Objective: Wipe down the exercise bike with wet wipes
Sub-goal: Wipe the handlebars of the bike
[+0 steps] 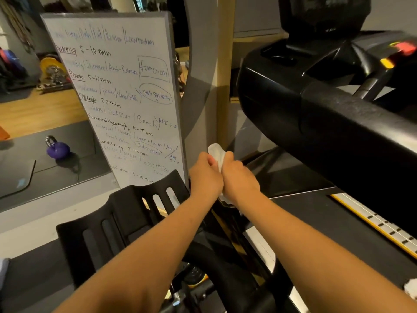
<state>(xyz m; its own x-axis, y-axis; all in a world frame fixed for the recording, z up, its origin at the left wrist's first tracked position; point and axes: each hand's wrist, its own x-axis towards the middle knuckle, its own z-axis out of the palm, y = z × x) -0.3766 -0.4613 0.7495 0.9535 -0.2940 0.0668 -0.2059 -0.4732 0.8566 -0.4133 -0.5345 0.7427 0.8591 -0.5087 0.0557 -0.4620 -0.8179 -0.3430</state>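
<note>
A written-on whiteboard (126, 98) leans near a purple kettlebell (57, 148).

Your left forearm (158, 240) comes in from the lower left and your right forearm (304, 231) from the lower right. Both are bare and stretched forward, and they converge so the wrists nearly meet. Your left hand (206, 175) and right hand (240, 177) touch side by side, backs toward you, fingers curled away from view. Together they grip a wipe (217, 152), whose white end stands up above the knuckles between the two hands.
</note>
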